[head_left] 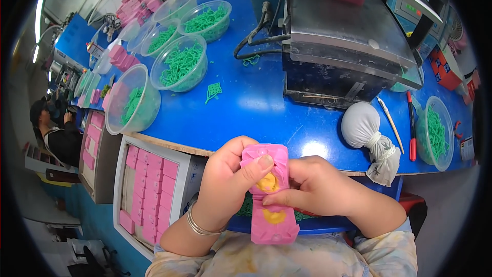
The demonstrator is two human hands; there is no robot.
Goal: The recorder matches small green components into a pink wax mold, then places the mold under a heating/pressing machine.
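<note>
A pink two-part mould (271, 224) is held up in front of my body, at the near edge of the blue table. Yellow material (268, 182) fills the hollow of its upper part, and another yellow patch lies in its lower part. My left hand (230, 173) grips the upper part from the left, its thumb pressed on the pink face above the yellow. From the other side my right hand (320, 184) holds it near the fold between the two parts, fingers bent and thumb against the lower edge of the yellow. Whether the parts are joined cannot be told.
Round see-through bowls (179, 64) of green lattice scraps stand at the back left, another bowl (435, 133) at the right. A dark press (348, 46) rises behind. A tied grey cloth bag (361, 125), brush (392, 125) and red marker (411, 128) lie right. Pink blocks fill a white-rimmed tray (118, 195).
</note>
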